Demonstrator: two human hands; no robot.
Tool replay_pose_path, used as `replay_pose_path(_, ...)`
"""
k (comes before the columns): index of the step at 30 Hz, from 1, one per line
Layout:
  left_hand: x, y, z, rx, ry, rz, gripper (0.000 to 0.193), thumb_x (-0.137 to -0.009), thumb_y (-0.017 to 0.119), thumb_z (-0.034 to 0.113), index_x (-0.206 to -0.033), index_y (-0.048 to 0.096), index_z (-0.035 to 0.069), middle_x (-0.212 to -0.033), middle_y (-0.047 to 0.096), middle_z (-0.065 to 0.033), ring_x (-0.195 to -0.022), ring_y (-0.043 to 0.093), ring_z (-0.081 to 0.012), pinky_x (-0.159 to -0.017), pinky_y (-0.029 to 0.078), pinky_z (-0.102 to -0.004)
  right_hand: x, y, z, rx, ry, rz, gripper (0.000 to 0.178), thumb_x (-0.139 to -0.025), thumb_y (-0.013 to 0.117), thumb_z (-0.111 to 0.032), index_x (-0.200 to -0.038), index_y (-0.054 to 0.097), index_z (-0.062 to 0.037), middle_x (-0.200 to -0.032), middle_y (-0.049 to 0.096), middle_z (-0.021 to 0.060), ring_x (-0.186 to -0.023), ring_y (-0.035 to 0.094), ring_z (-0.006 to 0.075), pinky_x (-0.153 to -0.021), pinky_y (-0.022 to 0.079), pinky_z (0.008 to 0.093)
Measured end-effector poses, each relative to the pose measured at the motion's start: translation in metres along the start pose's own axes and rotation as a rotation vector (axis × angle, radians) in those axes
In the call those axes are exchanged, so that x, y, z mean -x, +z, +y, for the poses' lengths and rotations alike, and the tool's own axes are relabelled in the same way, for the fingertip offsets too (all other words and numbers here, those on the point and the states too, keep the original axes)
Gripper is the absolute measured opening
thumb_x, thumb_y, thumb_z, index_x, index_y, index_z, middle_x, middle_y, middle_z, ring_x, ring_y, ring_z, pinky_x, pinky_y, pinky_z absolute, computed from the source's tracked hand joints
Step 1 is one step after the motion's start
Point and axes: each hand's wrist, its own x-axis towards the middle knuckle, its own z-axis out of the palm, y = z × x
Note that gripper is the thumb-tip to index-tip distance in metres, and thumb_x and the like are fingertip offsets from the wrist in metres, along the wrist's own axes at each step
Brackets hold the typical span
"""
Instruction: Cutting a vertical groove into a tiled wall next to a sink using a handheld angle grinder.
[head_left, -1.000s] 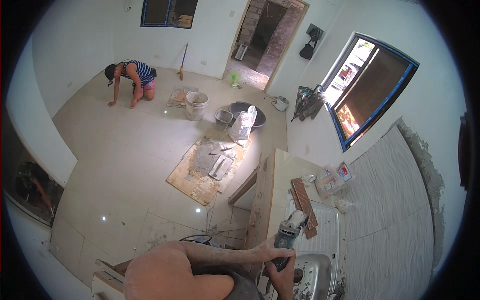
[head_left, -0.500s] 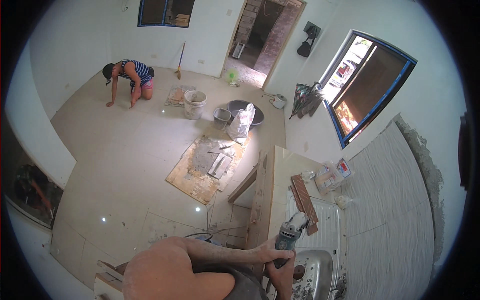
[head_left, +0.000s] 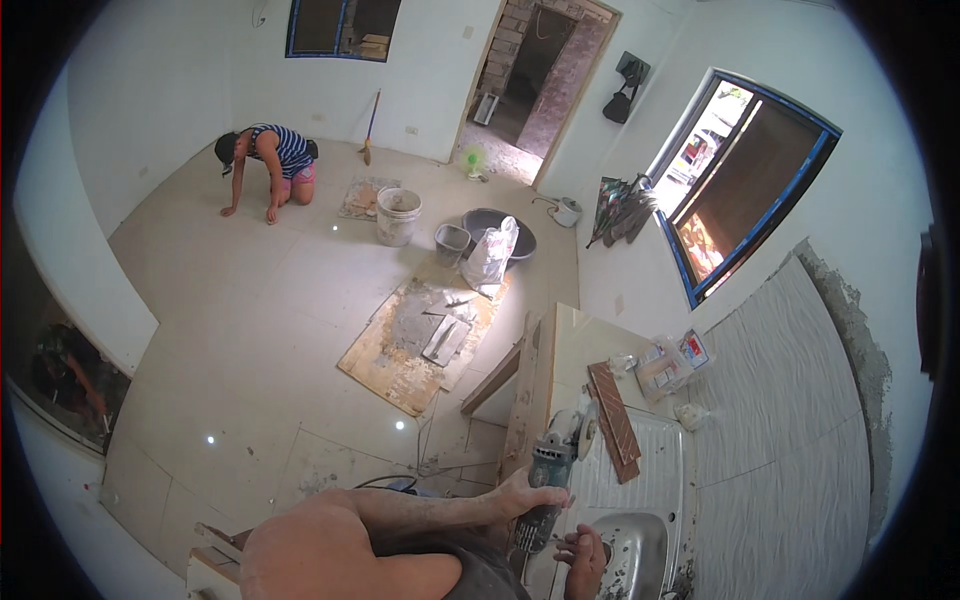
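My left hand (head_left: 527, 492) is wrapped around the teal and black body of an angle grinder (head_left: 550, 465). Its metal head and pale disc (head_left: 591, 428) point away from me, above the edge between the counter and the sink's drainboard. Just right of the tool's rear end is my right hand (head_left: 584, 558), apart from it, with fingers loosely curled and spread. Beneath that hand is the steel sink (head_left: 640, 535), with dark debris in its basin. Two brown strips with a wood-like look (head_left: 614, 425) lie across the drainboard, close to the disc.
Plastic packages (head_left: 670, 368) stand on the counter (head_left: 585, 345) against the wavy wall tile. On the floor are a mortar-covered board (head_left: 385, 350) with a trowel (head_left: 446, 340), a white sack (head_left: 490, 258), and buckets (head_left: 398, 217). A co-worker (head_left: 275, 160) kneels at the far left.
My right hand has come off the grinder and sits lower, beside it. My left hand has brought the grinder slightly left, turning its disc more into view.
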Motion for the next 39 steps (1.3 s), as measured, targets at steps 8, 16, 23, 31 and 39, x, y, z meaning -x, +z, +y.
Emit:
replay_pose_path(8,0.000,-0.010,0.000,-0.013,-0.029,0.023,0.037,-0.091,0.077,0.029,-0.114,0.063,0.003,-0.099,0.070,-0.0081,-0.091,0.069,-0.0169,-0.080,0.057,-0.0335,0.012,-0.015,0.059,1.105,0.163,-0.234,0.042,-0.106,0.051,-0.032,-0.140,0.061,-0.0079,-0.140,0.064,0.0191,-0.130,0.059,0.0394,-0.108,0.046,0.0502)
replay_pose_path(16,-0.003,-0.013,-0.001,0.009,-0.062,0.011,0.035,-0.091,0.078,0.025,-0.113,0.064,0.002,-0.099,0.070,-0.0092,-0.092,0.070,-0.0176,-0.083,0.058,-0.0347,0.008,0.001,0.053,1.167,0.256,-0.164,0.050,-0.105,0.047,-0.039,-0.143,0.057,-0.0071,-0.137,0.065,0.0214,-0.126,0.060,0.0423,-0.107,0.046,0.0511)
replay_pose_path(23,-0.005,-0.008,-0.014,-0.069,-0.106,0.011,0.034,-0.091,0.078,0.023,-0.113,0.066,0.000,-0.101,0.072,-0.0098,-0.092,0.070,-0.0188,-0.084,0.058,-0.0352,0.009,-0.017,0.062,0.742,0.146,0.004,0.046,-0.107,0.048,-0.035,-0.141,0.060,-0.0072,-0.131,0.068,0.0218,-0.119,0.066,0.0390,-0.098,0.052,0.0485)
replay_pose_path(31,-0.037,0.028,-0.035,-0.122,-0.156,-0.174,0.035,-0.091,0.077,0.020,-0.116,0.065,0.000,-0.104,0.071,-0.0101,-0.096,0.070,-0.0194,-0.086,0.057,-0.0344,0.035,0.019,-0.050,0.478,-0.109,0.142,0.061,-0.100,0.063,-0.036,-0.149,0.049,-0.0029,-0.141,0.060,0.0223,-0.128,0.061,0.0320,-0.108,0.047,0.0419)
replay_pose_path(39,-0.073,0.114,-0.046,-0.131,-0.247,-0.427,0.031,-0.092,0.078,0.017,-0.116,0.067,0.003,-0.101,0.071,-0.0041,-0.090,0.068,-0.0137,-0.081,0.056,-0.0306,0.043,-0.002,-0.057,0.455,-0.172,0.462,0.096,-0.090,0.076,-0.035,-0.161,0.021,0.0001,-0.141,0.055,0.0326,-0.126,0.061,0.0454,-0.107,0.048,0.0455)
